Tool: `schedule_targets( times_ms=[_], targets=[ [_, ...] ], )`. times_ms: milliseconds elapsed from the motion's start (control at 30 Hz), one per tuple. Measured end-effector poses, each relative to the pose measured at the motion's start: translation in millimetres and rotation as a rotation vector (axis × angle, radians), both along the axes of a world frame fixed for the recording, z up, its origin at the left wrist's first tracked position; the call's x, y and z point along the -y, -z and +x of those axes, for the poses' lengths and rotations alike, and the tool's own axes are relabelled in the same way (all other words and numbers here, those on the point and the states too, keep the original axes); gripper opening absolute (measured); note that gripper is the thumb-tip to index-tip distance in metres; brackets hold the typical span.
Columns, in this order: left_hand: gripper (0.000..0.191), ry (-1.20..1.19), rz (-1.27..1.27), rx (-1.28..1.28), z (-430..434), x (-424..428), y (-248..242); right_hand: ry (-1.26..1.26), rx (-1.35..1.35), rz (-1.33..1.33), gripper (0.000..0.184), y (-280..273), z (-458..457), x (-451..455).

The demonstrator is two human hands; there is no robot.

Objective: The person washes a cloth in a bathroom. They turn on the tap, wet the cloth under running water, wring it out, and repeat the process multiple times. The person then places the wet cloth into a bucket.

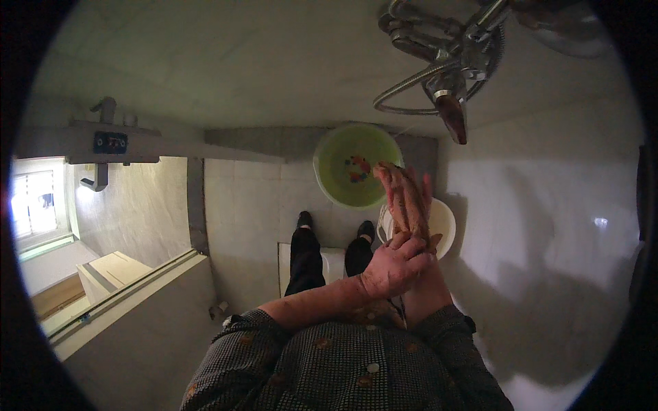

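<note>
My left hand point(398, 264) is closed around my right wrist, at the lower end of a wrinkled, brownish, glove-like covering point(406, 205). My right hand point(408, 198) points forward inside or behind that covering. Its fingers are extended and hold nothing that I can see; a reddish fingertip shows at its right side. Beyond the fingers, a pale green basin point(318, 172) stands on the floor, with a red and blue pattern at its bottom. Partly hidden under my right hand is a white bucket point(445, 226). Both hands are above the floor and apart from the vessels.
A chrome mixer tap point(452, 56) with a looped metal hose point(393, 110) is on the wall ahead right. Pale walls point(534, 216) stand close by. A grey fixture point(115, 144) with a spout is at left, above a ledge point(133, 303). Something white point(333, 262) shows between my legs.
</note>
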State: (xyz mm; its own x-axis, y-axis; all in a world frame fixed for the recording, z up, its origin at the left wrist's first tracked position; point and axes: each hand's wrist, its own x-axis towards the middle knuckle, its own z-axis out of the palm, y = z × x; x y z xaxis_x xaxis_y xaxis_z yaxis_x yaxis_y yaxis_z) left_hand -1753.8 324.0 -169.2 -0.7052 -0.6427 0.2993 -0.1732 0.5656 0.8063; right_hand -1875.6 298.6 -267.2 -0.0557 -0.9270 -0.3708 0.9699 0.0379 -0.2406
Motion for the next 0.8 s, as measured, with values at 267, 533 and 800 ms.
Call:
schedule_targets(
  times_ms=[267,533,800],
  targets=[
    [0.035,-0.208,-0.154,0.031,-9,37,25,-0.024,-0.550,-0.206,0.045,-3,0,5],
    [0.019,-0.329,-0.099,0.108,2,130,82,0.233,-0.060,0.327,0.038,-30,26,15],
    [0.054,-0.119,1.480,0.028,58,127,107,0.313,-0.336,0.126,0.050,-43,15,16]
  ],
)
